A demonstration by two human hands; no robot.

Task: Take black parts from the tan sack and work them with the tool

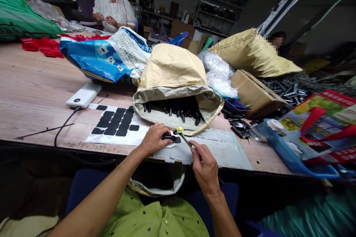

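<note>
My left hand (154, 139) is closed on a small black plastic part (168, 137), held low over a grey board (222, 148) on the table. In my right hand (205, 163) is the thin metal handle of a small hammer (185, 139). Its yellow head is just beside the black part; I cannot tell whether they touch. Right behind both hands lies a tan woven sack (175, 64), its mouth facing me, with many black parts (178, 109) inside. Left of my left hand, a white sheet (133, 139) carries rows of black rounded squares (111, 124).
A white power bank (84, 95) with a cable lies left. Behind it are a blue-and-white bag (108, 55) and red pieces (46, 46). At right are a cardboard box (254, 90), loose black parts, a blue tray (297, 163) and a colourful bag (325, 126). People sit across the table.
</note>
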